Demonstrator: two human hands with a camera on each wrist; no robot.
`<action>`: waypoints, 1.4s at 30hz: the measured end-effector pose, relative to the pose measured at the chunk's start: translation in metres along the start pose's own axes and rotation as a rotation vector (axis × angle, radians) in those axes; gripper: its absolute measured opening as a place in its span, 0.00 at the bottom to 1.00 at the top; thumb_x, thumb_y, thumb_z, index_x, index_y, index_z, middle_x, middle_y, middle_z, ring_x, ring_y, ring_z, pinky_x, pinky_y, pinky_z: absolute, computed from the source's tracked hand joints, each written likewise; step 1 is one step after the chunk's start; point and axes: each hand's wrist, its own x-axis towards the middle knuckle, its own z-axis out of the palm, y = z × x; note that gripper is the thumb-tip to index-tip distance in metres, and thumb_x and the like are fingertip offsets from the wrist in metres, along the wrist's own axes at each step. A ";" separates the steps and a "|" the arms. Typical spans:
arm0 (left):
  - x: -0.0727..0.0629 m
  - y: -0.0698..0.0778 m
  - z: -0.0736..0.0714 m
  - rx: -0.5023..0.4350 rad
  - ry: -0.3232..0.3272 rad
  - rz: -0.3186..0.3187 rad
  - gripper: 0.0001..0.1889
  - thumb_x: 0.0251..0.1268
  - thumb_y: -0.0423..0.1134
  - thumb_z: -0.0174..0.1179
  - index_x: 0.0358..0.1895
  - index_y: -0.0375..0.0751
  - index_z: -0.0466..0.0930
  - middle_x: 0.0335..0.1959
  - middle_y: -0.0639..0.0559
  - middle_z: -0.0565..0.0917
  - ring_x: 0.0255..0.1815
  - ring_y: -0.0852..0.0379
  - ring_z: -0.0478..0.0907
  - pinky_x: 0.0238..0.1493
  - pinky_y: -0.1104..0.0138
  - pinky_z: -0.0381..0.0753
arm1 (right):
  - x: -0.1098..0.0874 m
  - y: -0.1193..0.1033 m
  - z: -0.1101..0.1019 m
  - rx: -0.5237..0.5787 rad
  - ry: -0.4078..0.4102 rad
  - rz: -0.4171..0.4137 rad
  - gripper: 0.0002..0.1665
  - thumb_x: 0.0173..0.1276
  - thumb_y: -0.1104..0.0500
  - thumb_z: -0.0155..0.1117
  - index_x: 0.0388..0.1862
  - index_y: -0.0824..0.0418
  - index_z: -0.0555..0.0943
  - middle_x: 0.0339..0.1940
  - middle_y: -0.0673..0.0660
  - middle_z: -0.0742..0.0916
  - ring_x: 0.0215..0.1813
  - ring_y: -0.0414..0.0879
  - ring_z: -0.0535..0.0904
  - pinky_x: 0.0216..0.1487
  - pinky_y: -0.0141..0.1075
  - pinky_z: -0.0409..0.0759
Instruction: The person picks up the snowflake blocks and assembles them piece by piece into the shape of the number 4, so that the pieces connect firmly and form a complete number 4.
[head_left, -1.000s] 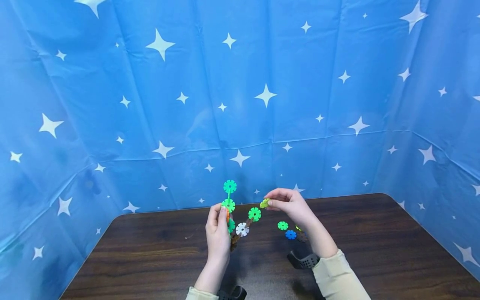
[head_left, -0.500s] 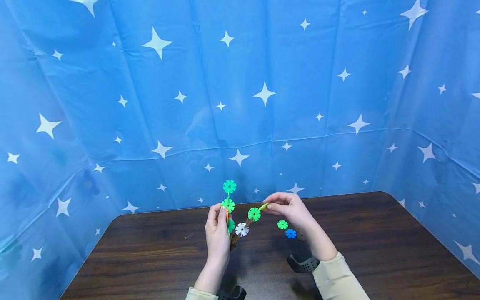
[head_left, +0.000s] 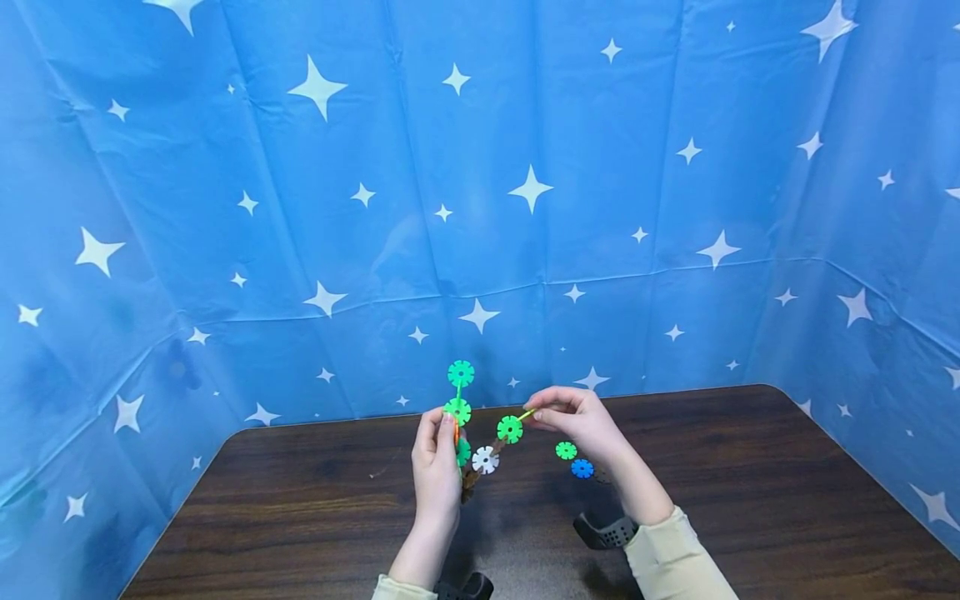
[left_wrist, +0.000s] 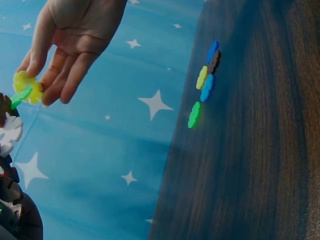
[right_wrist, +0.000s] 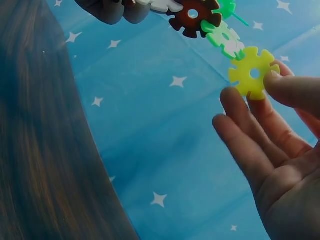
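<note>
My left hand (head_left: 437, 457) grips a chain of notched plastic snowflake discs, held up over the table. Green discs (head_left: 461, 373) rise above the fingers, with an orange one edge-on at the thumb. To the right the chain runs through brown, a white disc (head_left: 485, 459), another brown and a green disc (head_left: 510, 429). My right hand (head_left: 573, 417) pinches a yellow disc (right_wrist: 254, 73) between thumb and fingers. In the right wrist view its edge meets the end green disc (right_wrist: 225, 39), and the brown disc (right_wrist: 195, 17) sits behind that.
Loose discs lie on the dark wooden table (head_left: 315, 517) right of the hands: a green disc (left_wrist: 195, 115), a blue disc (left_wrist: 207, 88), a yellow disc (left_wrist: 202, 77), a brown disc (left_wrist: 214, 62) and another blue one. A blue star-patterned curtain (head_left: 480, 250) hangs behind the table.
The yellow disc has moved slightly left and down to the chain's end green disc and turned from face-on to edge-on in the head view. The left hand stays almost still.
</note>
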 end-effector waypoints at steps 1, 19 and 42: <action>0.000 0.000 0.000 0.002 0.001 -0.001 0.10 0.77 0.37 0.48 0.47 0.33 0.75 0.25 0.51 0.71 0.23 0.59 0.68 0.24 0.71 0.68 | 0.000 0.000 0.000 -0.001 -0.001 -0.003 0.12 0.68 0.69 0.62 0.46 0.77 0.79 0.45 0.65 0.85 0.50 0.61 0.83 0.52 0.47 0.79; -0.009 0.034 0.001 0.023 0.001 -0.021 0.09 0.76 0.32 0.46 0.46 0.29 0.74 0.23 0.50 0.70 0.21 0.60 0.65 0.21 0.70 0.66 | -0.002 0.008 0.004 -0.254 0.009 -0.266 0.08 0.65 0.75 0.61 0.40 0.72 0.85 0.45 0.65 0.86 0.49 0.43 0.83 0.46 0.34 0.81; 0.003 -0.003 -0.004 0.054 0.058 0.055 0.10 0.77 0.36 0.48 0.47 0.32 0.75 0.24 0.52 0.71 0.21 0.61 0.67 0.23 0.71 0.67 | -0.010 -0.012 0.021 -0.248 0.005 -0.441 0.08 0.63 0.79 0.59 0.39 0.78 0.83 0.41 0.71 0.85 0.46 0.48 0.84 0.44 0.32 0.81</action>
